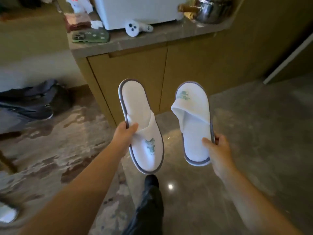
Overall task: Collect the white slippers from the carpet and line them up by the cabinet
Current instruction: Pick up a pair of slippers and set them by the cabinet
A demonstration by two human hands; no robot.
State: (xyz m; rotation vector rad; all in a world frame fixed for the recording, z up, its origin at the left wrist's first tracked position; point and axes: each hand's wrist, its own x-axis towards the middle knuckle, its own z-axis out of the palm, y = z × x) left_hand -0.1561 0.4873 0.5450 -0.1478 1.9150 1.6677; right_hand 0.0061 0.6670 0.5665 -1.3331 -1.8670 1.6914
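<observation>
Two white slippers were held in the air in front of the cabinet (135, 68), above the floor and touching neither floor nor carpet. The left slipper (140, 126) pointed toe toward the camera, heel toward the cabinet, grey edging around the sole and a small green emblem on the toe cover. The right slipper (194, 122) pointed the other way, toe cover with green emblem toward the cabinet, open heel end near the wearer. The two were apart, side by side, roughly parallel. The left hand (124, 134) pinched the left slipper at its side edge, thumb on the upper surface by the opening, remaining fingers hidden beneath. The right hand (218, 150) pinched the right slipper at its heel-side edge, thumb on the insole, fingers curled behind the rim. Both forearms were bare. A dark-trousered leg with a dark shoe (151, 181) showed below the slippers on the polished stone floor (254, 133). The patterned carpet (50, 150) lay to the left, with a dark bag (32, 102) at its far edge. A further white object (7, 213) sat at the lower left edge, cut off by the frame; whether it was a slipper could not be told. On the cabinet top stood a white box (140, 11), a white remote (137, 28), a green phone case (90, 37) and a shiny metal kettle (211, 11).
</observation>
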